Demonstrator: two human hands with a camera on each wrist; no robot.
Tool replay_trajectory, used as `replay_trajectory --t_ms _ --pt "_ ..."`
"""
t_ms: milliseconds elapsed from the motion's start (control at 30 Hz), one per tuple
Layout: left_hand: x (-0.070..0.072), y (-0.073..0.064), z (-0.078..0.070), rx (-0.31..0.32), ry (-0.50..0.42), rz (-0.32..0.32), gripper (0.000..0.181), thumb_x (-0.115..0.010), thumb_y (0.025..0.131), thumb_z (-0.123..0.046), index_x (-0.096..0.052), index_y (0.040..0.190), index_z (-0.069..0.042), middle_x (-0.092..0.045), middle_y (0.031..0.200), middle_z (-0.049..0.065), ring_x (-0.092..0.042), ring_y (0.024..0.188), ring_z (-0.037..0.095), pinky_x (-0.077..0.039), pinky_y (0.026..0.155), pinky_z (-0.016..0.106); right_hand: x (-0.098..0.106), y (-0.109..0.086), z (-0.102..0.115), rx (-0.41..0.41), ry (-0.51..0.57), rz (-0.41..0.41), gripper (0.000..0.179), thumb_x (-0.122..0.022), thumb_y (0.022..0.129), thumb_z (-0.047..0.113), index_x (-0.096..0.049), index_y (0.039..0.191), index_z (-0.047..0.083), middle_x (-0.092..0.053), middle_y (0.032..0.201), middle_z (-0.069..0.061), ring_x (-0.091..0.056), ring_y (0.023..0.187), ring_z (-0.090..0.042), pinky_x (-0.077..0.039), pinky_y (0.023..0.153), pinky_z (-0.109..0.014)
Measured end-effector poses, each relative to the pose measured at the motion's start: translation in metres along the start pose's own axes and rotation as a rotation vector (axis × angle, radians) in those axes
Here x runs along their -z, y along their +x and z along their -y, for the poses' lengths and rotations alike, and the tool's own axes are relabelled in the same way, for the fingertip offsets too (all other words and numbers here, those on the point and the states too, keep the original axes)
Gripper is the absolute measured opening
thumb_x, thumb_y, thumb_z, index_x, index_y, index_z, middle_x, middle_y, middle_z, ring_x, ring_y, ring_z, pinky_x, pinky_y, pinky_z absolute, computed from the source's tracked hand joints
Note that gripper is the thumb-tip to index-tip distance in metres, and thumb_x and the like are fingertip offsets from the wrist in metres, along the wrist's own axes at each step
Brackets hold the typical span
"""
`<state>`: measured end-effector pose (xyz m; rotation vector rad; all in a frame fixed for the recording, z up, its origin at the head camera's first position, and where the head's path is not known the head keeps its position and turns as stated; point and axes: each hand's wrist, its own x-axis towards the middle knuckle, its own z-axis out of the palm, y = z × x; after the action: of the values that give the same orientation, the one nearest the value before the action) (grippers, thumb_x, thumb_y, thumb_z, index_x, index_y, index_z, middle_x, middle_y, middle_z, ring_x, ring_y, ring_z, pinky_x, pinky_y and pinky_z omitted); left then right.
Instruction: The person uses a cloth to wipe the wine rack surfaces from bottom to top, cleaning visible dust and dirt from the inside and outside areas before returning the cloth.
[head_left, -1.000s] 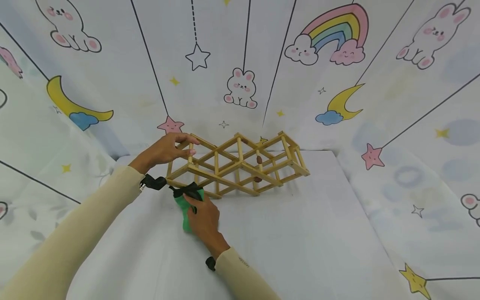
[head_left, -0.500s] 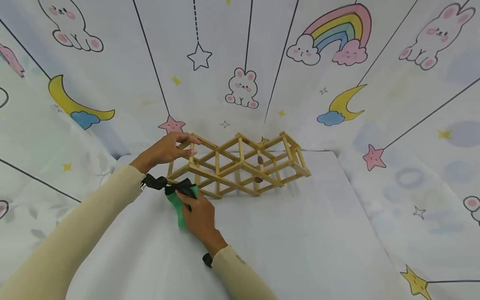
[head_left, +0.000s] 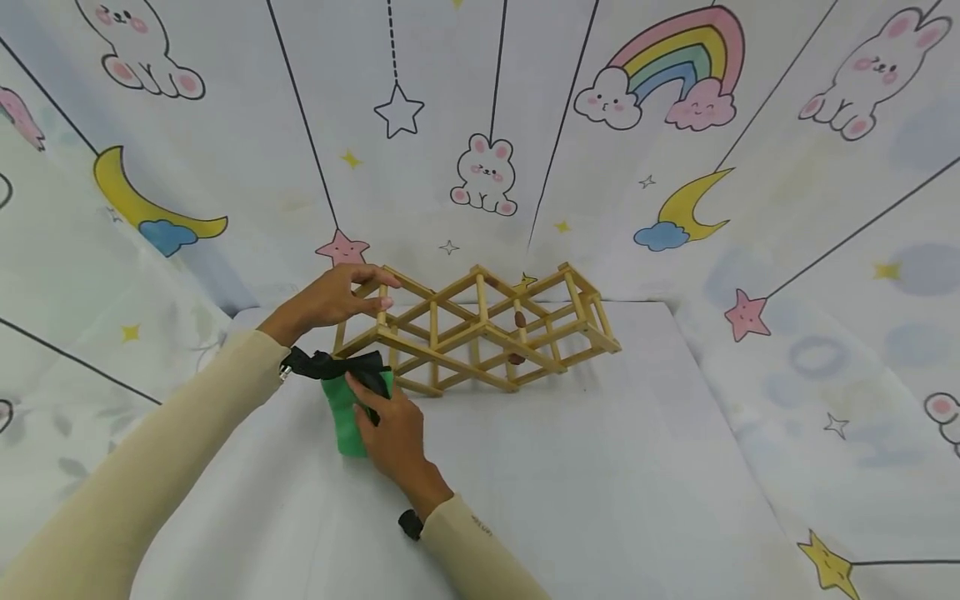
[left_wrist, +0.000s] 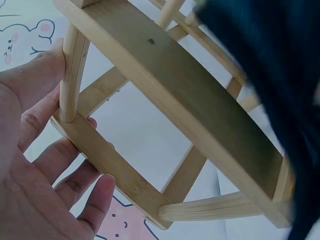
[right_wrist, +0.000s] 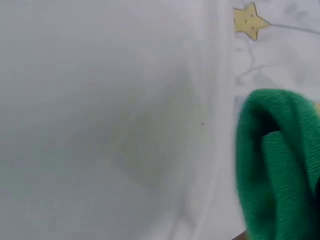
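Note:
A wooden lattice rack [head_left: 483, 327], built of slats and round dowels like a wine rack, stands at the back of the white table. My left hand [head_left: 333, 293] holds its upper left end; in the left wrist view the thumb lies against a dowel [left_wrist: 74, 75] and the fingers reach around a slat [left_wrist: 115, 162]. In my right hand [head_left: 399, 433] is a green cloth [head_left: 343, 421] with a black part, held at the rack's lower left corner. The cloth [right_wrist: 287, 170] is folded over in the right wrist view, where the hand is mostly hidden. Dark blurred fabric [left_wrist: 270, 55] covers the left wrist view's right side.
Two brown oval spots [head_left: 520, 320] show on the rack's right half. The white tabletop [head_left: 600, 483] extends in front and to the right. Behind and around it hangs a printed sheet [head_left: 420, 192] with rabbits, stars and moons.
My right hand has moved left with the cloth along the rack's lower left corner, and more of the green hangs in view. The left hand and rack stay in place.

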<state>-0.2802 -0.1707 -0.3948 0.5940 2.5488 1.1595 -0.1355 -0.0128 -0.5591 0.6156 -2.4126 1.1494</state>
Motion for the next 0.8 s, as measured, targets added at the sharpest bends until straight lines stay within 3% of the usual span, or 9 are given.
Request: replay_trajectory --t_ms 167,267,333,433,533,633,733,800 --pt "0.0 0.001 -0.002 0.001 -0.009 0.004 0.04 -0.072 0.104 -0.027 -0.067 0.14 -0.012 -0.053 0.159 0.021 -0.045 0.151 0.043 -0.037 0.12 0.069 0.003 -0.006 -0.011 -0.315 0.058 0.011 0.049 -0.076 0.098 0.016 -0.068 0.138 0.043 -0.073 0.129 -0.019 -0.073 0.11 -0.032 -0.061 0.088 -0.044" --pt "0.002 0.001 -0.002 0.016 -0.014 -0.004 0.039 -0.072 0.104 -0.026 -0.068 0.14 -0.013 -0.053 0.159 0.021 -0.046 0.15 0.043 -0.038 0.12 0.068 0.005 -0.015 -0.016 -0.414 0.084 -0.042 0.047 -0.077 0.096 0.014 -0.072 0.135 0.04 -0.073 0.13 -0.02 -0.071 0.118 -0.038 -0.06 0.094 -0.053" --pt "0.003 0.001 -0.002 0.02 -0.013 -0.005 0.039 -0.072 0.104 -0.026 -0.068 0.14 -0.014 -0.053 0.159 0.021 -0.046 0.151 0.043 -0.038 0.12 0.068 0.004 -0.019 -0.017 -0.368 0.113 -0.098 0.046 -0.078 0.095 0.013 -0.073 0.134 0.035 -0.073 0.131 -0.017 -0.071 0.12 -0.035 -0.061 0.095 -0.049" --pt "0.003 0.001 -0.002 0.014 -0.015 -0.002 0.039 -0.072 0.104 -0.026 -0.068 0.14 -0.013 -0.052 0.16 0.021 -0.045 0.152 0.043 -0.037 0.12 0.069 0.002 -0.018 -0.014 -0.199 0.185 -0.158 0.044 -0.078 0.095 0.012 -0.074 0.136 0.026 -0.074 0.131 -0.012 -0.072 0.118 -0.026 -0.062 0.095 -0.039" --pt "0.003 0.0 -0.002 0.003 -0.012 0.0 0.039 -0.072 0.104 -0.025 -0.067 0.14 -0.011 -0.051 0.16 0.022 -0.044 0.151 0.044 -0.037 0.12 0.07 -0.001 -0.01 -0.01 -0.065 0.187 -0.14 0.044 -0.078 0.098 0.017 -0.071 0.141 0.025 -0.074 0.131 -0.011 -0.073 0.116 -0.022 -0.062 0.092 -0.032" --pt "0.002 -0.002 -0.002 0.007 -0.006 0.0 0.039 -0.072 0.104 -0.026 -0.067 0.14 -0.012 -0.051 0.16 0.023 -0.045 0.151 0.045 -0.037 0.119 0.07 -0.003 -0.004 -0.009 -0.095 0.119 -0.07 0.046 -0.077 0.1 0.024 -0.067 0.144 0.036 -0.074 0.128 -0.01 -0.072 0.11 -0.022 -0.06 0.086 -0.031" --pt "0.001 -0.003 -0.003 0.018 -0.001 0.003 0.04 -0.072 0.104 -0.028 -0.067 0.141 -0.013 -0.051 0.16 0.022 -0.044 0.151 0.045 -0.038 0.118 0.07 -0.001 -0.008 -0.012 -0.228 0.078 -0.023 0.046 -0.077 0.1 0.022 -0.068 0.14 0.042 -0.076 0.121 -0.012 -0.073 0.103 -0.027 -0.059 0.083 -0.039" --pt "0.001 -0.002 -0.004 0.018 -0.003 0.004 0.04 -0.072 0.104 -0.028 -0.067 0.141 -0.013 -0.051 0.16 0.022 -0.044 0.151 0.044 -0.038 0.118 0.07 0.001 -0.014 -0.017 -0.325 0.073 -0.039 0.045 -0.078 0.097 0.019 -0.071 0.135 0.042 -0.077 0.12 -0.013 -0.073 0.105 -0.031 -0.06 0.085 -0.045"
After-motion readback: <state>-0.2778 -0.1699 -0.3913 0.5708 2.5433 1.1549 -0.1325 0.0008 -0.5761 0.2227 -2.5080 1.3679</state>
